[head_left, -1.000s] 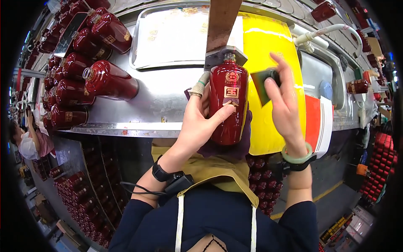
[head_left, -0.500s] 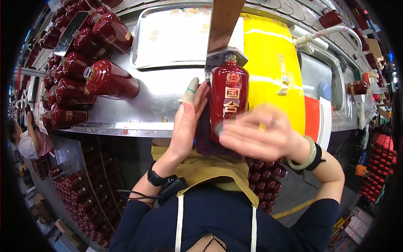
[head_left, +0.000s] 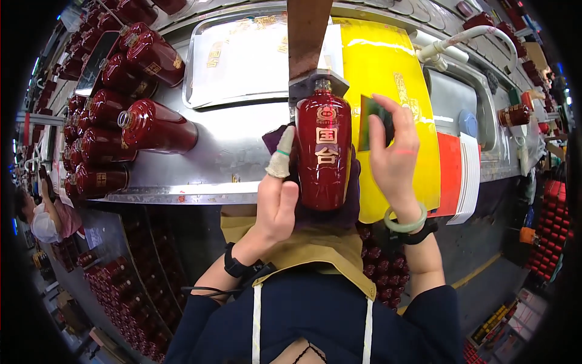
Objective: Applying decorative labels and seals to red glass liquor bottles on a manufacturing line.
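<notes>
A dark red glass bottle (head_left: 323, 182) with a gold emblem and gold characters lies face up in front of me, its neck in a metal holder (head_left: 301, 89). Dark purple cloth (head_left: 276, 138) shows under and beside it. My left hand (head_left: 276, 200) is at the bottle's left side, with the index finger, in a pale finger cot, stretched along the glass and the thumb apart. To the right of the bottle, my right hand (head_left: 397, 155) holds a thin dark green flat piece (head_left: 368, 124) between thumb and fingers, over a yellow sheet (head_left: 388, 67).
Several more red bottles (head_left: 159, 126) stand or lie at the left. A metal tray (head_left: 191, 91) with gold stickers sits at the back. Gold stickers (head_left: 402, 91) also lie on the yellow sheet. At the right are a sink (head_left: 488, 115) and a curved white pipe (head_left: 485, 33).
My right hand has moved off the bottle's lower front to the right, and the green piece now shows in it. My left index finger lies closer along the bottle's side.
</notes>
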`<state>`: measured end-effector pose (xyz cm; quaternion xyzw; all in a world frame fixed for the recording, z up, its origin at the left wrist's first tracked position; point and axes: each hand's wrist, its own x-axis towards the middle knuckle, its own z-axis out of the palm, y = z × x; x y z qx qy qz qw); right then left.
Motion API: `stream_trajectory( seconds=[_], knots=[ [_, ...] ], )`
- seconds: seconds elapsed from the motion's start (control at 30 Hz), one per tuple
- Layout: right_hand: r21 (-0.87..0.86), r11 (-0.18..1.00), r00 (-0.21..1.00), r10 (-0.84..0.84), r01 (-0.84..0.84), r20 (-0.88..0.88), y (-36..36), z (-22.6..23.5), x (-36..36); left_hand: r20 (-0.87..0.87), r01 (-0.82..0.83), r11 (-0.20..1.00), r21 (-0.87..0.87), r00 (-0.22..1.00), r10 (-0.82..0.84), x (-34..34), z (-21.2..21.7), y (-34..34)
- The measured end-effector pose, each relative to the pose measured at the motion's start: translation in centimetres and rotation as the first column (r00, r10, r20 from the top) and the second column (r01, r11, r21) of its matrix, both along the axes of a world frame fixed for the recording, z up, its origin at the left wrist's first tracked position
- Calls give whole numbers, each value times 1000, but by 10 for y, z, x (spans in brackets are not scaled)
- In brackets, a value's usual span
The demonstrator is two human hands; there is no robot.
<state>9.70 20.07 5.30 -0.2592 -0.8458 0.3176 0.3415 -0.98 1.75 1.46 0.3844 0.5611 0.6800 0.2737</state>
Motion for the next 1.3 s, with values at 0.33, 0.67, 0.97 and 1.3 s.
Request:
stream_trajectory(
  seconds=[0.33, 0.67, 0.97, 1.3],
  knots=[
    [-704, 697, 978, -18, -135, -206, -25, -10, -7, 386, -83, 994, -68, 917, 103, -19, 19, 51],
    [-764, 631, 985, 2, -135, -173, -32, -5, -18, 505, -43, 996, -74, 860, 75, -19, 19, 53],
    [-752, 655, 994, -10, -72, -105, -32, -4, -14, 490, -13, 996, -92, 870, 57, -22, 16, 48],
    [-788, 596, 985, 35, -155, -167, -38, -14, -3, 370, 66, 996, -68, 928, -36, -18, 9, 31]
  ],
)
